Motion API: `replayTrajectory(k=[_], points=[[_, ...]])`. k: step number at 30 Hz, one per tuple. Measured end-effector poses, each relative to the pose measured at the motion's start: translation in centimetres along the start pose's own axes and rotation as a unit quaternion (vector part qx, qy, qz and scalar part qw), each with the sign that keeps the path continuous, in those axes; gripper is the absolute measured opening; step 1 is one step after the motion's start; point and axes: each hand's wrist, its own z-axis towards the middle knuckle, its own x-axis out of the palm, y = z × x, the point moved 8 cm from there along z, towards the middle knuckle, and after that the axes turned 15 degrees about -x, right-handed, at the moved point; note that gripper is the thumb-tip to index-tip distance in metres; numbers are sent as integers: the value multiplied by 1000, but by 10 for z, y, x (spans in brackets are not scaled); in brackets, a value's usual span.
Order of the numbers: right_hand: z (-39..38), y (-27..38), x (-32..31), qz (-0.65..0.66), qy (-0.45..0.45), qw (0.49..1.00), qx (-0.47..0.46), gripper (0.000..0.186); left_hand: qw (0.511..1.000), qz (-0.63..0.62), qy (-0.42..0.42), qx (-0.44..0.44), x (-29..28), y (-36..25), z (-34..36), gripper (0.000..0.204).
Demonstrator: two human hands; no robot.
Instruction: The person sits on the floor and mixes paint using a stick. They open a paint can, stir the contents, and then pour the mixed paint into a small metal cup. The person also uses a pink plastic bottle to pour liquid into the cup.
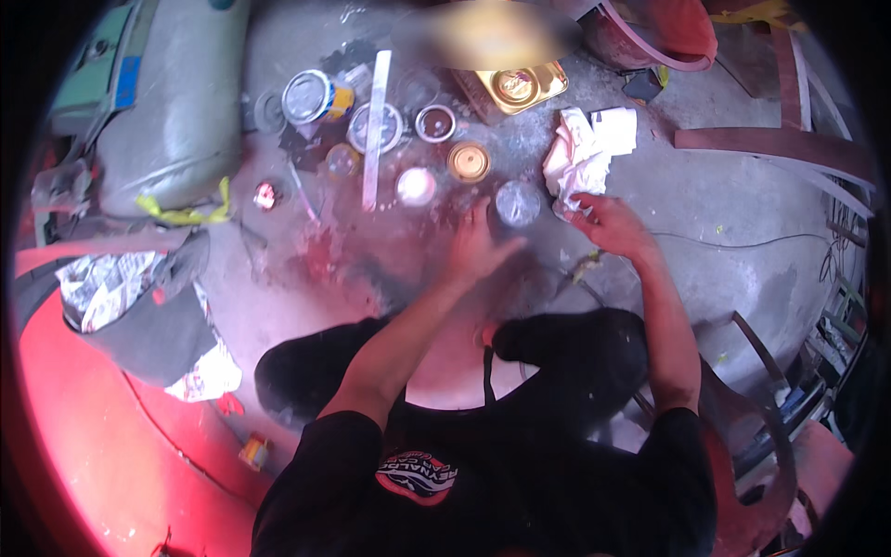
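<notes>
My left hand [476, 243] reaches over the floor with its fingers spread and nothing in them. Just beyond its fingers stand a round gold-topped tin [469, 161] and a clear plastic cup [518, 204]. A small tub with white contents [416, 187] is to its left. On the other side, my right hand [613, 226] has its fingers closed at the near edge of a crumpled white cloth or paper [580, 158]. Behind these are an open can with dark contents [434, 123] and a rectangular gold tin [526, 85]. A long pale flat strip [376, 130] lies across a round container [388, 128].
A yellow-and-white paint can [308, 97] stands at the far left, near a large grey tank [176, 111]. Curved dark-red metal pieces [770, 144] stick in from the right. A red panel [102, 418] and a dark bag with newspaper [153, 330] are at the left.
</notes>
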Motion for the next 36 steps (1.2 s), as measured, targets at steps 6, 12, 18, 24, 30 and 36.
replayTrajectory(k=[6,12,18,24,30,36], points=[[-6,-7,-53,-23,-312,948,-49,49,985,-134,-106,36,45,-4,44,117],[-55,-21,-14,56,-326,943,29,54,997,-48,-49,48,42,-27,64,109],[-47,-112,58,-16,-332,935,124,50,996,-31,-10,86,48,-58,82,111],[-14,-117,68,-52,-390,913,106,63,991,122,51,27,32,-41,69,115],[33,-111,84,-226,-390,888,87,61,808,464,291,218,-35,-87,-52,84],[56,-110,12,-35,-439,897,44,43,790,361,132,477,-102,-114,-139,80]])
